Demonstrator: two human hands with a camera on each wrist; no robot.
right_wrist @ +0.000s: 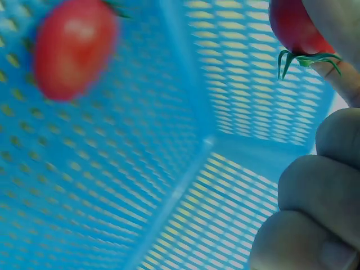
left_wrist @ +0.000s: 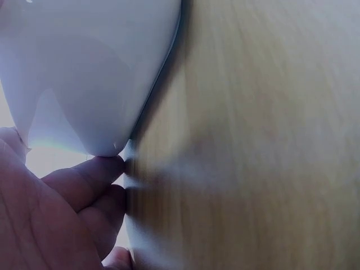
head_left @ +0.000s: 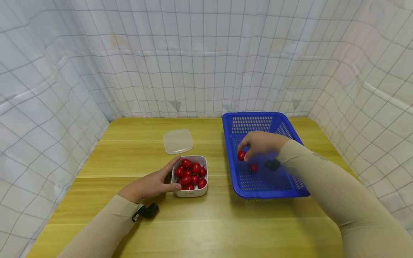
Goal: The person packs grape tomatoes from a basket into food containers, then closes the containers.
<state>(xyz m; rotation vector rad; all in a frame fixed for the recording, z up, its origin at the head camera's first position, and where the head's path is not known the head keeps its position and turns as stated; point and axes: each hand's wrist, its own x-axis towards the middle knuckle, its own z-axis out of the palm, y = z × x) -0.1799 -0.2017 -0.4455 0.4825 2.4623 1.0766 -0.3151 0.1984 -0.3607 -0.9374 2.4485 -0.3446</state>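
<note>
My right hand (head_left: 260, 144) pinches a red cherry tomato (head_left: 241, 155) between thumb and fingers, over the inside of a blue plastic basket (head_left: 237, 191). In the right wrist view the held tomato (right_wrist: 295, 28) has its green stem end downward. Another cherry tomato (head_left: 254, 167) lies on the basket floor, below the right hand. My left hand (head_left: 154, 184) is at the left side of a small white container (head_left: 192, 193), thumb at its near left corner and fingers along its far left side. Several cherry tomatoes (head_left: 190, 173) fill the container.
A translucent square lid (head_left: 178, 141) lies on the wooden table (head_left: 135, 157) behind the container. White grid-patterned curtains (head_left: 193, 71) hang at the back and both sides. The basket's raised rim surrounds the right hand's work area.
</note>
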